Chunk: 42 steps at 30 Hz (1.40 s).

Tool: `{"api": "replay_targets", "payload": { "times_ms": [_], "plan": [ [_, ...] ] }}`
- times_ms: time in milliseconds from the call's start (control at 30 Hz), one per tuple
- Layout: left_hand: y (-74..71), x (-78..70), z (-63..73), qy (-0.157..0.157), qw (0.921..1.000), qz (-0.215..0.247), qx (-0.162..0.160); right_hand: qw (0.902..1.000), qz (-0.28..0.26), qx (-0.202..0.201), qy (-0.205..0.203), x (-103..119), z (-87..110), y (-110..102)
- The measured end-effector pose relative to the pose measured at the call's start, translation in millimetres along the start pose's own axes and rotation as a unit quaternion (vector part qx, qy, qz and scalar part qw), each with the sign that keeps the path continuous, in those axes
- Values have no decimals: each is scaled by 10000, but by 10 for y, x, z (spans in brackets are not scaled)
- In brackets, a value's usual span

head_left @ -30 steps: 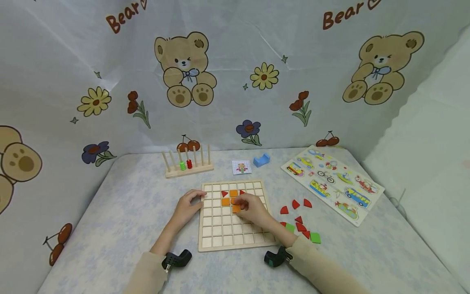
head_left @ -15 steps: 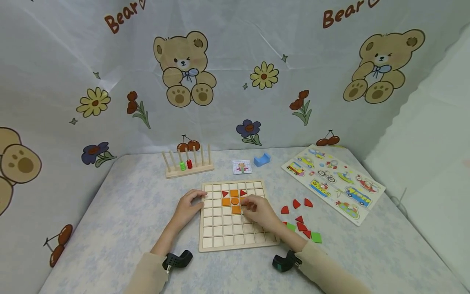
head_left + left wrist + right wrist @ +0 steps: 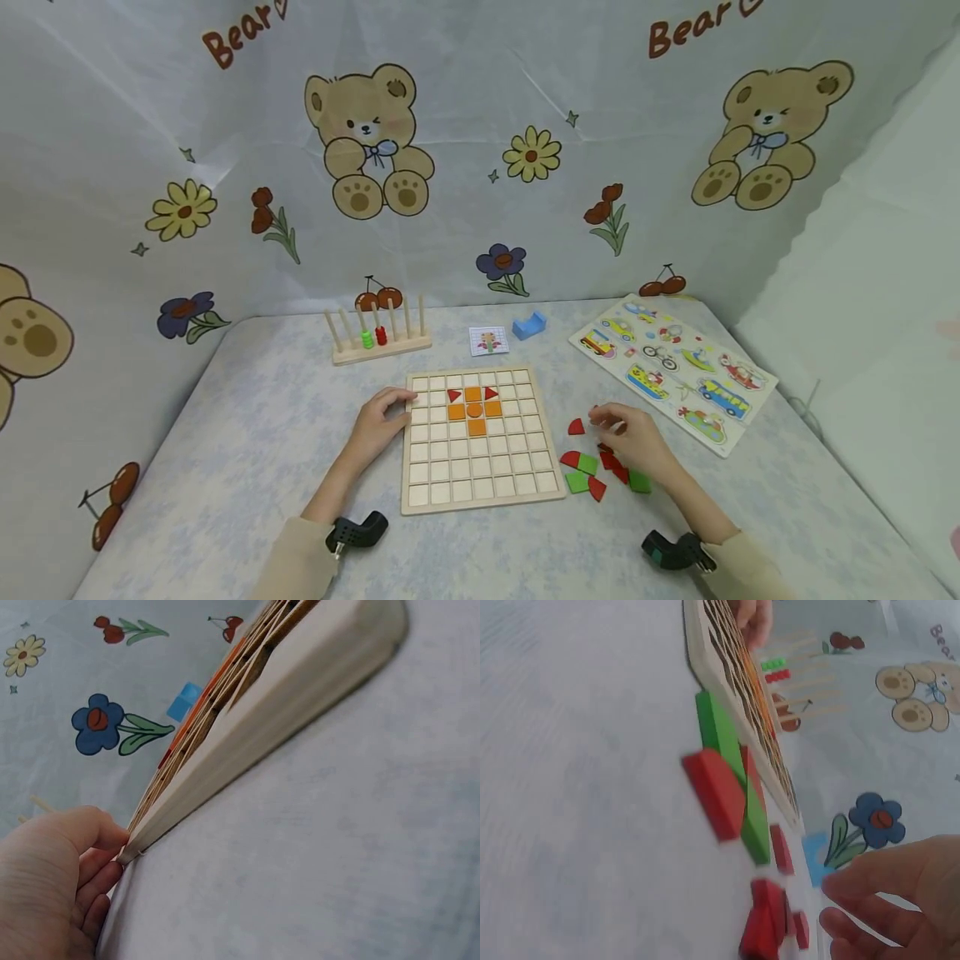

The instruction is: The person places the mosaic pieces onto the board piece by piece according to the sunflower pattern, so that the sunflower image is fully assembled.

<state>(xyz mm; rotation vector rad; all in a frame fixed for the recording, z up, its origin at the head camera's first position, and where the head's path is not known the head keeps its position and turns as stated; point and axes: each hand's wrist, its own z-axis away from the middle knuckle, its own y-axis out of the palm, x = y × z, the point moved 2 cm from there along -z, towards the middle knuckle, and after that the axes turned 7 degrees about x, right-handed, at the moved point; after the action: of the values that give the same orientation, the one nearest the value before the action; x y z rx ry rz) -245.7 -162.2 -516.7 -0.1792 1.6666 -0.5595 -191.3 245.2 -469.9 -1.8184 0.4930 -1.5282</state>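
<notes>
My left hand [image 3: 378, 425] holds the left edge of a wooden grid board [image 3: 480, 487], thumb and fingers at its rim in the left wrist view. Orange square tiles [image 3: 477, 427] lie in a cross around an orange round tile [image 3: 474, 410], with red triangles [image 3: 453, 396] at the two upper corners. Right of the board, my right hand [image 3: 632, 435] hovers over red pieces [image 3: 576, 427] and green squares [image 3: 577, 482], partly hiding them. In the right wrist view its thumb and fingers are apart, no piece between them, close by the red blocks [image 3: 761, 919].
A peg counting stand [image 3: 382, 346] with green and red beads stands behind the board. A small pattern card [image 3: 489, 341] and a blue holder [image 3: 529, 326] sit at the back. To the right lies a vehicle puzzle board [image 3: 675, 375]. A printed bear curtain [image 3: 450, 250] hangs behind.
My right hand has left the orange tiles on the board and moved right, over the loose pieces. The round tile and the right orange square now show uncovered. My left hand stays at the rim.
</notes>
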Motion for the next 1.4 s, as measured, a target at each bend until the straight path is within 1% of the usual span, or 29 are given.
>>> {"api": "replay_targets", "payload": {
  "times_ms": [100, 200, 300, 500, 667, 867, 1067, 1200, 1400],
  "plan": [
    [-1, 8, 3, -46, 10000, 9, 41, 9995, -81, 226, 186, -162, 116, -67],
    [-1, 12, 6, -57, 10000, 26, 47, 9987, -269, 401, 176, -270, 186, -92],
    [-4, 3, 8, -39, 10000, 48, 28, 9985, -374, 394, 98, -314, 214, -97],
    [1, 4, 0, -27, 10000, 67, 35, 9984, -506, 247, 48, -319, 214, -76],
    [2, 0, -6, 24, 10000, 32, -27, 9977, -665, 137, -27, -308, 203, -39],
    [7, -5, -6, 57, 10000, 5, -32, 9986, -493, -126, -112, -296, 181, -18],
    [2, -4, -5, 26, 10000, 84, 23, 9993, -341, -112, -112, -325, 184, -4],
    [-2, -6, -3, 24, 9998, 171, 63, 9990, -433, -108, -20, -343, 184, -12],
    [-3, -15, -3, 25, 9999, 126, 62, 9987, -510, -7, -58, -306, 168, -26]
  ]
}}
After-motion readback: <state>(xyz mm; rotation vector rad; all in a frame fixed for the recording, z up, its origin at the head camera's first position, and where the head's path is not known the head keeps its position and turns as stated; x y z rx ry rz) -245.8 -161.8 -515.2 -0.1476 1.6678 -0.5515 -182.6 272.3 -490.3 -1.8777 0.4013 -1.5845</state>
